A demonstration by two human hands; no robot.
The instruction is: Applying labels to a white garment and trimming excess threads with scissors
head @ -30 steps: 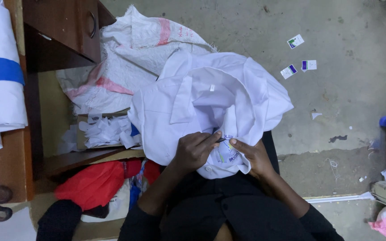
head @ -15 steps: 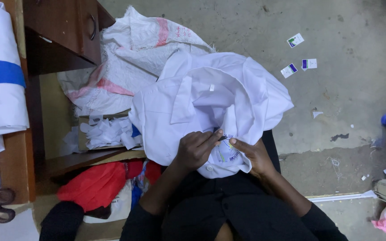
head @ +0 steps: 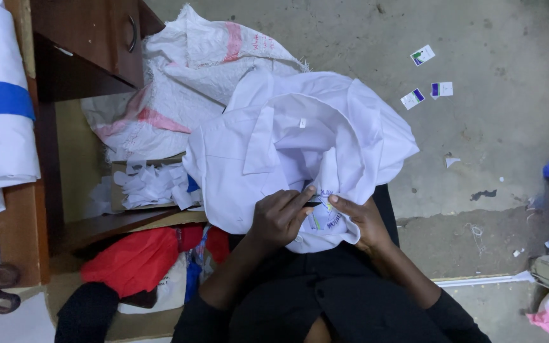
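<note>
A white shirt lies bunched on my lap, collar upward. My left hand pinches the cloth near a small embroidered patch with blue and yellow stitching, and seems to hold a thin dark tool against it. My right hand grips the shirt's lower edge just right of the patch, thumb on top. Both hands touch the fabric, close together.
A woven white sack with red print lies on the concrete floor behind the shirt. A cardboard box of white scraps sits left, red cloth below it. A wooden desk stands at left. Small paper tags dot the floor.
Almost nothing has moved. My left hand's fingers shift slightly at the embroidered patch; the shirt stays in place on my lap.
</note>
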